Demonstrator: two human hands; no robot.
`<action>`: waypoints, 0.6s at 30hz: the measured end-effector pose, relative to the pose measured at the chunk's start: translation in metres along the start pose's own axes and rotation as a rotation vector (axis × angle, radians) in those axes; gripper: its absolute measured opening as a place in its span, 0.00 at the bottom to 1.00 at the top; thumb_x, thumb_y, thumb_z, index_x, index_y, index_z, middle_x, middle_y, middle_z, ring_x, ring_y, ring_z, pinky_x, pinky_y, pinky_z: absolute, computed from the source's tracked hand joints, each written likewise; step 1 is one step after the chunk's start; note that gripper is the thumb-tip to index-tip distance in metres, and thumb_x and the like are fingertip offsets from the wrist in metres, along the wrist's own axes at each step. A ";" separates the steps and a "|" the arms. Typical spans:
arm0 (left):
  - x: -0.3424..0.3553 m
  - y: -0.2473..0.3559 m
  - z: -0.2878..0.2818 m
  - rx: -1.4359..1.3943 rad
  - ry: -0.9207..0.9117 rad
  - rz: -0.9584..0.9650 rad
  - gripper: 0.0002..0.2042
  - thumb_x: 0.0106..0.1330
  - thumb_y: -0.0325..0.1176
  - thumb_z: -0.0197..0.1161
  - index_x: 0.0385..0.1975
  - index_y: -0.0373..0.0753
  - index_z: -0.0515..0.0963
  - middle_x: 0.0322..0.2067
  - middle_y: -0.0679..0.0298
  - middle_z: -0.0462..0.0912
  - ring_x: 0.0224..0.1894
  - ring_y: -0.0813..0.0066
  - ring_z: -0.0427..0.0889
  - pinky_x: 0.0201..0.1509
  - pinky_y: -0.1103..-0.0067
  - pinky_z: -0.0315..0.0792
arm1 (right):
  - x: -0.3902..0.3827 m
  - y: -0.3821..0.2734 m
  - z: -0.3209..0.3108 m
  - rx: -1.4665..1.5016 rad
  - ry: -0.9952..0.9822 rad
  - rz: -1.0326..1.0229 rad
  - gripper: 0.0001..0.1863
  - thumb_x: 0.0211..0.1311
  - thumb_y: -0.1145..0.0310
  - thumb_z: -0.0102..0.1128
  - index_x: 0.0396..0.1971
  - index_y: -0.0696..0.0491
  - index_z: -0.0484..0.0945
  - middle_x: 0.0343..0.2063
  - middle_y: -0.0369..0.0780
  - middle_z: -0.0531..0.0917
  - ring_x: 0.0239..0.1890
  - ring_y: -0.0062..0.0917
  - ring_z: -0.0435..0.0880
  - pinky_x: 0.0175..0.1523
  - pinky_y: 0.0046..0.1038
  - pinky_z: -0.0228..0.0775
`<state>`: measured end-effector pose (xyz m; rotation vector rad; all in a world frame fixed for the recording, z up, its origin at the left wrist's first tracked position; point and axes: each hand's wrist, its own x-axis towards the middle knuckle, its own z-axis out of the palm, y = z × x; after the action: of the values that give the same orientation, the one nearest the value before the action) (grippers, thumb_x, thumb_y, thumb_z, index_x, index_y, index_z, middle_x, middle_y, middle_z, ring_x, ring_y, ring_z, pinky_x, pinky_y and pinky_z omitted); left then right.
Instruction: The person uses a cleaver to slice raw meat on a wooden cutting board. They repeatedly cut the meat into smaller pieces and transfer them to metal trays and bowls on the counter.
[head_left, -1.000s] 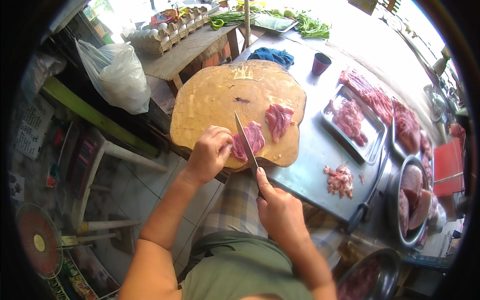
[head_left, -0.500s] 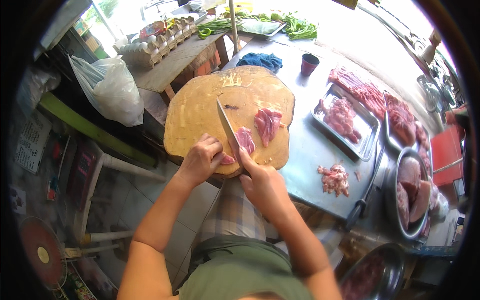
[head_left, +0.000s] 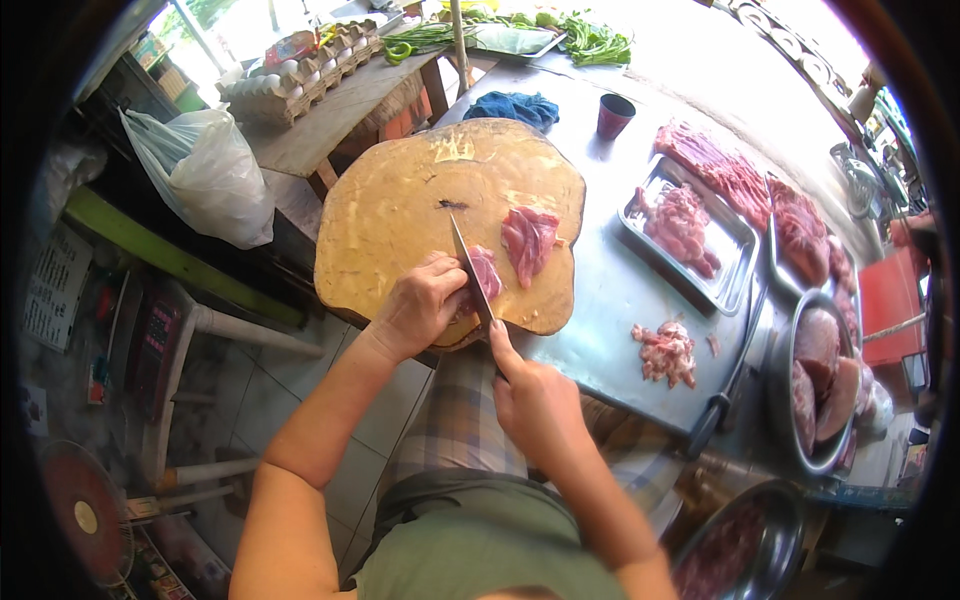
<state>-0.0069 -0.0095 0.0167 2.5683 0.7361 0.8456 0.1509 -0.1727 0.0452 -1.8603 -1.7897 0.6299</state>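
Note:
My right hand (head_left: pixel 532 392) grips a knife (head_left: pixel 471 262) by its handle, index finger stretched along the back of the blade. The blade lies across a small piece of raw meat (head_left: pixel 486 276) at the near side of a thick round wooden chopping board (head_left: pixel 385 215). On the blade's left, my left hand (head_left: pixel 428 300) presses on the meat with curled fingers, which partly hide it. A larger piece of raw meat (head_left: pixel 529 244) rests on the board to the right, apart from both hands.
Right of the board, a metal table (head_left: pixel 610 350) bears meat scraps (head_left: pixel 665 354), a steel tray (head_left: pixel 735 285) of cut meat, a long dark-handled tool (head_left: pixel 712 420) and a bowl (head_left: pixel 780 400) of large chunks. A dark cup (head_left: pixel 615 117) and blue cloth (head_left: pixel 512 108) stand beyond. Left hangs a white plastic bag (head_left: pixel 215 180).
The knife has drawn back toward me, with its tip lower on the board. My left hand has shifted right, closer to the blade and onto the meat. The view has moved slightly.

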 end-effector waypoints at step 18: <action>-0.002 0.001 -0.004 0.063 0.062 -0.077 0.13 0.61 0.21 0.62 0.46 0.32 0.80 0.50 0.50 0.82 0.57 0.50 0.78 0.62 0.63 0.73 | -0.036 0.012 -0.050 0.199 0.104 0.024 0.34 0.61 0.73 0.62 0.70 0.52 0.69 0.38 0.53 0.85 0.39 0.51 0.85 0.46 0.44 0.76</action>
<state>-0.0106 -0.0108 0.0190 2.5602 0.8878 0.8941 0.1901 -0.2099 0.0764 -1.7501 -1.5804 0.6808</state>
